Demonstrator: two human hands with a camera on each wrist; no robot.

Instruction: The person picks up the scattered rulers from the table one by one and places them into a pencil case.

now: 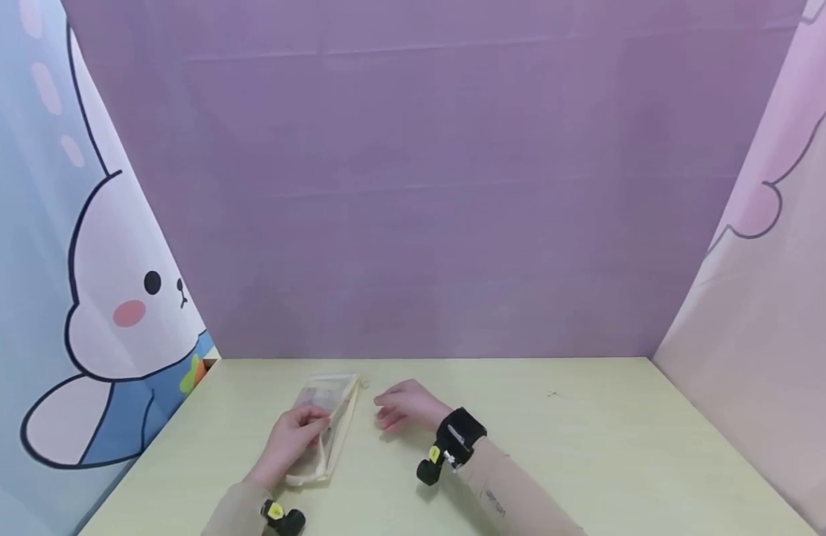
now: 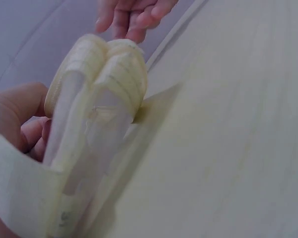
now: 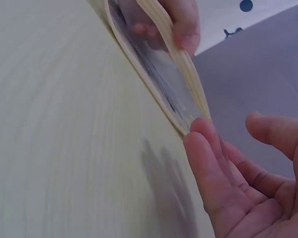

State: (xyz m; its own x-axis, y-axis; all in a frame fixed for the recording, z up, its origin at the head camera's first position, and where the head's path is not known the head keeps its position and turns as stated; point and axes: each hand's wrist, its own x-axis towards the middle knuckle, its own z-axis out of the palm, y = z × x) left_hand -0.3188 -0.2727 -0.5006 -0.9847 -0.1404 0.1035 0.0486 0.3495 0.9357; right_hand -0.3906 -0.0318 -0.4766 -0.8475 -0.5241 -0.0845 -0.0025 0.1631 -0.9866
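A see-through pouch with cream fabric edges lies on the table toward the left. My left hand pinches its upper edge between thumb and fingers. In the right wrist view, that cream edge is lifted away from the lower one, so the pouch's mouth gapes. Dark, thin shapes show inside, too blurred to name. My right hand hovers just right of the pouch, holding nothing. Its fingers are loosely bent, with the thumb apart, and the fingertips overlap the pouch's end in the right wrist view.
The pale wooden table ends at a purple backdrop. A curtain with a cartoon rabbit hangs on the left, and a pinkish curtain on the right. A small dark mark shows on the table toward the back right.
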